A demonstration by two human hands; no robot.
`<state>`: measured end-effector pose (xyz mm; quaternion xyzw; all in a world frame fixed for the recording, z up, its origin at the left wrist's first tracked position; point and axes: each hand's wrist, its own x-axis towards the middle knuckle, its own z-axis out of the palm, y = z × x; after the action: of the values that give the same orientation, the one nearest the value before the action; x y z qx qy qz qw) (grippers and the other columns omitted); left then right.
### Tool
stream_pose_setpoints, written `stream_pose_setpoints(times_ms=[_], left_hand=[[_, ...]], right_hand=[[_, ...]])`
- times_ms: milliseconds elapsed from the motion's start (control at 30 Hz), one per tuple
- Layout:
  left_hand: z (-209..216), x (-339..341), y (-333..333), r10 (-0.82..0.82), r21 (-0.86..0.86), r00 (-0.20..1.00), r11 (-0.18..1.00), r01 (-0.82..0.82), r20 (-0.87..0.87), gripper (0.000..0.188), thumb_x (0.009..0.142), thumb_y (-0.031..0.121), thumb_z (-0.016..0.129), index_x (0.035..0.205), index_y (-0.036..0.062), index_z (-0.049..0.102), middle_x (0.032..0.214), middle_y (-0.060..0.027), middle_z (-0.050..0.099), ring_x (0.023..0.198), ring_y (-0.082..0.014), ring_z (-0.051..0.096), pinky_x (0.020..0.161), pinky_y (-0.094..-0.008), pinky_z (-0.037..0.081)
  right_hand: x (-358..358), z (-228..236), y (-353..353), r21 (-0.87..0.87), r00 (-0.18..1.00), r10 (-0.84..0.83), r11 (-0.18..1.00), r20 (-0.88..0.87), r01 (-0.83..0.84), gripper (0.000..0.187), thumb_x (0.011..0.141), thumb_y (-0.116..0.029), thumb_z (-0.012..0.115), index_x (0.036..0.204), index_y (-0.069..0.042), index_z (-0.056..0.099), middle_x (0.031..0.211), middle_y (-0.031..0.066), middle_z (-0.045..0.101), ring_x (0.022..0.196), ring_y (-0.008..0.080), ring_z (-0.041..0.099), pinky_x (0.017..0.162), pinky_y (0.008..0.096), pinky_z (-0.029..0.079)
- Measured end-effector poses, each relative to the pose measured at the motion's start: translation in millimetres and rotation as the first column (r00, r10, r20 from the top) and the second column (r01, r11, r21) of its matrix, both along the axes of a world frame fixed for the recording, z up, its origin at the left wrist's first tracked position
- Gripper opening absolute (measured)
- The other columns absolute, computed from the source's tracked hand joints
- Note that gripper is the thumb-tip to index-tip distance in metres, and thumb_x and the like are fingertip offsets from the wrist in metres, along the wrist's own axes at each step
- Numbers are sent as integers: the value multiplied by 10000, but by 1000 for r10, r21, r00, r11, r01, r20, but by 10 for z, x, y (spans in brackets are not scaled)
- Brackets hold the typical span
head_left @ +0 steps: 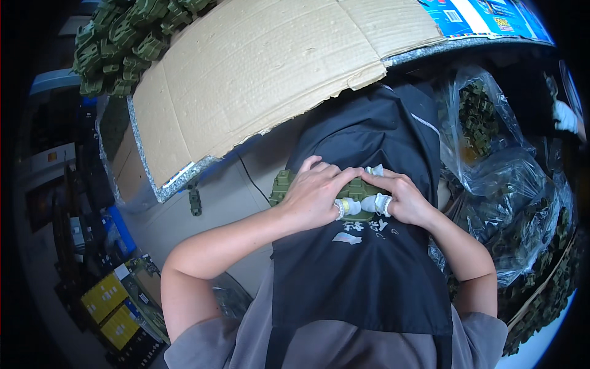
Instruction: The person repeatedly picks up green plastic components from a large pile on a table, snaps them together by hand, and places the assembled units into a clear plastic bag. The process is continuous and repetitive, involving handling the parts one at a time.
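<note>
An olive-green moulded plastic piece (355, 188) rests on the black apron over my lap, gripped from both sides. My left hand (312, 194) is closed over its left part, with the index finger reaching across the top and the thumb in front. On the right end, my right hand (402, 195) holds it, fingers bent inward toward the left ones. White coverings wrap both thumbs and one right fingertip. Part of the piece shows past my left hand; much of the rest lies under my fingers. Pale scraps and white markings show on the apron just below.
Brown cardboard (264, 74) covers the table ahead, with a heap of green pieces (126, 46) at far left. Clear bags of green pieces (479, 117) stand at right. One loose piece (195, 200) lies left, below the table edge. A white-gloved hand (565, 117) shows far right.
</note>
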<state>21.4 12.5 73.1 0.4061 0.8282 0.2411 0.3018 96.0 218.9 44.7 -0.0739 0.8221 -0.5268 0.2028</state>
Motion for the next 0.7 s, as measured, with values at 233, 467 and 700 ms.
stream_pose_setpoints(times_ms=[233,467,700], left_hand=[[-51,-20,-48,-13,-21,999,1000,14,30,613,630,0,618,1218,99,478,955,-122,583,999,-284,550,1028,-476,272],[-52,-101,-97,16,28,980,999,-22,196,614,644,-2,609,1224,96,434,1087,-122,565,1103,-277,521,1078,-498,213],[-108,-90,-91,55,104,988,992,-71,148,559,649,28,603,1186,88,460,880,-148,583,926,-314,569,1022,-503,301]], right_hand=[[75,78,-145,219,981,86,975,-172,-47,693,634,73,558,1311,10,423,1100,236,546,1027,376,544,899,395,442],[-55,-20,-110,-12,997,23,1000,-75,-24,659,615,68,549,1268,18,473,1086,228,569,1022,381,551,903,398,436],[-107,-43,-76,-30,999,33,999,-2,-33,617,618,81,532,1231,19,511,1121,230,572,1034,372,562,923,377,434]])
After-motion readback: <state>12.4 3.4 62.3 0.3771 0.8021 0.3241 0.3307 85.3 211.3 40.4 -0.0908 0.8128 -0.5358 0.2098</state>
